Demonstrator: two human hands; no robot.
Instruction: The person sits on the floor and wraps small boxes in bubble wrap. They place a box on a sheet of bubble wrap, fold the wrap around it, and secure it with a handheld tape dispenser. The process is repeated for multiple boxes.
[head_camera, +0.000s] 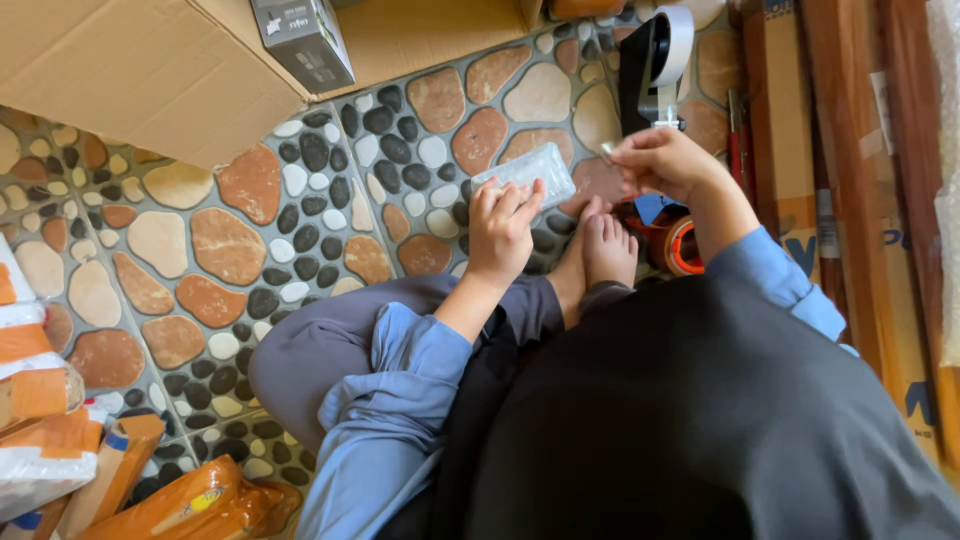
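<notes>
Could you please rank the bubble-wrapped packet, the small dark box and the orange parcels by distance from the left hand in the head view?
From the left hand:
1. Bubble-wrapped packet, held at its fingertips.
2. Small dark box, on the cardboard, top left.
3. Orange parcels, bottom left corner.

This looks like a home used as a small packing spot for parcels. A person sits cross-legged and barefoot on a tiled floor (230, 250) printed with a pebble pattern. An open cardboard box (130, 70) lies at the far left, with a small dark carton (303, 40) at its edge. Wrapped orange and white parcels (50, 420) pile up at the near left. A tape dispenser (655, 60) stands at the far right, beside long flat cardboard packages (790, 150) leaning along the right.
</notes>
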